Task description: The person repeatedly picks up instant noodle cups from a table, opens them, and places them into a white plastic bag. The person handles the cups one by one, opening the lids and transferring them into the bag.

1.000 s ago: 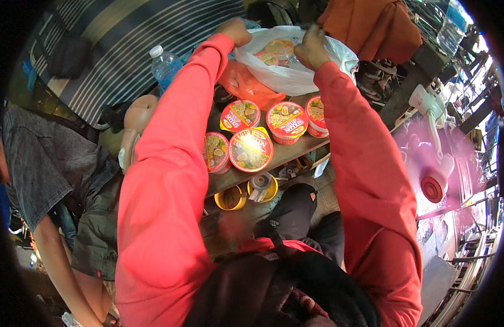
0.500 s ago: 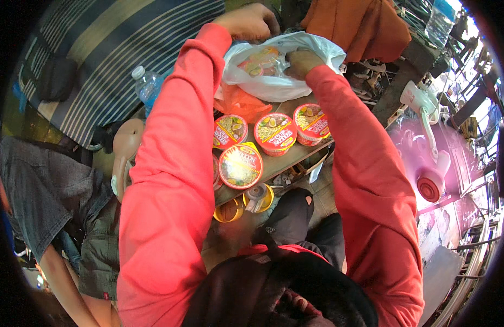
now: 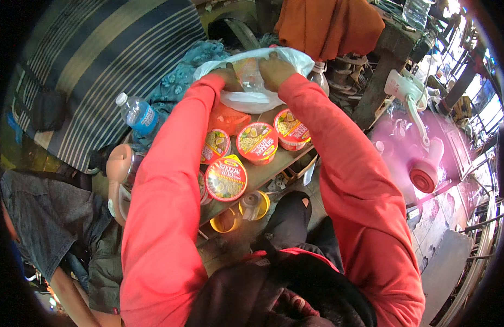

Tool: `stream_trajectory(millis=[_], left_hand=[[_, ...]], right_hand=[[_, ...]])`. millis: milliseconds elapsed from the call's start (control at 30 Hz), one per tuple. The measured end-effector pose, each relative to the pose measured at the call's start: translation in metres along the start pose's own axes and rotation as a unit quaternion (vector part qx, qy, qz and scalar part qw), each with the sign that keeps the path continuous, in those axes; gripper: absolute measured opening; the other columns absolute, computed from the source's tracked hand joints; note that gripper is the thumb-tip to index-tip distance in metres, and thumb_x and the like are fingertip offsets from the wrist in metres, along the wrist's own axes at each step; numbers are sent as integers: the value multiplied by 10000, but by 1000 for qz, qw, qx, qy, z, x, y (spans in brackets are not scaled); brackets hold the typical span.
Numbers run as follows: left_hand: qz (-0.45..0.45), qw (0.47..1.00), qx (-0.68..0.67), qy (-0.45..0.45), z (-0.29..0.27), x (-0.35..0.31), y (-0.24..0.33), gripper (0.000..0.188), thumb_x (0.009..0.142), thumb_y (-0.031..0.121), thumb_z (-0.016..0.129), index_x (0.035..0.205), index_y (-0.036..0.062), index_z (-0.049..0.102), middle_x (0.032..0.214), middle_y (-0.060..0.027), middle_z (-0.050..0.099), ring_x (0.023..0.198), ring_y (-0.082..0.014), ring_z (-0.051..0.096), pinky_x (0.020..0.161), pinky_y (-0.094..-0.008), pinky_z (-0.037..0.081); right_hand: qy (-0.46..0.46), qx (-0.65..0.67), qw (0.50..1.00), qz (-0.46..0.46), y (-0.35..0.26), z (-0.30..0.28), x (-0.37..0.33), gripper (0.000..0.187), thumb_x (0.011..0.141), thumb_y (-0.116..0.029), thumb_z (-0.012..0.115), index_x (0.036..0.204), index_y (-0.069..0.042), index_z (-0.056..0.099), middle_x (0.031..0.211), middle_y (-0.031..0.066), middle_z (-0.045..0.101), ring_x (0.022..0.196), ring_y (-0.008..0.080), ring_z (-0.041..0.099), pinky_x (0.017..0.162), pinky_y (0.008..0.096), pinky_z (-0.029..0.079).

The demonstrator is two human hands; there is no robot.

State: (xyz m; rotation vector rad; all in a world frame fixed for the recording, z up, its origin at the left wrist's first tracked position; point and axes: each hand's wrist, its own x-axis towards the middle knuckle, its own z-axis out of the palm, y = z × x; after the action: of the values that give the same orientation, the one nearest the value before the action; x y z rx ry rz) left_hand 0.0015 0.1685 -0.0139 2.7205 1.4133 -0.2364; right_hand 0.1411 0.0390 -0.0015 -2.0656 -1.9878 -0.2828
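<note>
Both my hands reach into the mouth of a white plastic bag point(image 3: 252, 102) at the far end of a low wooden bench. Inside it shows a clear-wrapped pack point(image 3: 252, 73) with orange and yellow print. At the pack's left side is my left hand point(image 3: 229, 77), fingers curled and partly hidden. My right hand point(image 3: 275, 71) closes on the pack's right side, fingertips out of sight. Nearer me on the bench stand several red-lidded instant noodle cups, among them a middle cup point(image 3: 257, 143), a right cup point(image 3: 291, 128) and a front cup point(image 3: 226, 179).
An orange plastic bag point(image 3: 228, 120) lies behind the cups. Left of my arm are a water bottle point(image 3: 138, 114) and a beige-lidded jug point(image 3: 119, 163). Yellow-rimmed containers point(image 3: 254, 205) sit below the bench edge. At right stands a pink see-through container point(image 3: 420, 147). Another person's legs point(image 3: 45, 212) are at left.
My left hand has come down from beyond the bag into its mouth. The bag and my right hand appear further left, partly because the view has shifted.
</note>
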Motion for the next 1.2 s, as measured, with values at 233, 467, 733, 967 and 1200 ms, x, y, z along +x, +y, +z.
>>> stream_trajectory(millis=[233,467,733,967,1200], left_hand=[[20,999,20,-30,-12,-3,-17,1037,512,440,825,1360,-17,440,1296,-244,574,1183,-379,573,1015,-413,446],[87,983,-149,58,-60,-16,-11,669,604,507,722,1033,-6,717,1138,-195,678,1027,-313,646,891,-357,484],[46,946,-319,-16,-112,-30,9,656,748,606,669,1177,110,686,1208,-162,629,989,-326,628,707,-453,549],[39,940,-320,111,-144,-81,41,711,721,642,686,1099,40,705,1143,-172,653,902,-332,655,681,-462,543],[256,885,-146,362,-149,-104,59,632,776,589,687,1082,35,688,957,-117,671,813,-260,641,645,-384,519]], right_hand=[[-60,-3,990,-128,-27,7,-5,430,801,-146,575,1226,-103,617,1196,178,632,1084,363,622,927,458,492],[-235,-2,969,-69,-8,53,-1,436,820,-170,518,1241,-108,614,1183,193,649,1112,360,616,969,445,466],[-76,60,990,-102,0,6,-4,449,767,-74,572,1208,-101,647,1136,209,661,1098,353,623,933,439,500],[18,141,985,-92,-5,-36,-43,369,768,-114,666,1128,-32,667,1138,191,658,1084,359,610,948,426,478],[341,369,864,22,-23,-60,-164,247,870,-145,656,1073,-6,675,970,145,709,876,200,687,777,317,519]])
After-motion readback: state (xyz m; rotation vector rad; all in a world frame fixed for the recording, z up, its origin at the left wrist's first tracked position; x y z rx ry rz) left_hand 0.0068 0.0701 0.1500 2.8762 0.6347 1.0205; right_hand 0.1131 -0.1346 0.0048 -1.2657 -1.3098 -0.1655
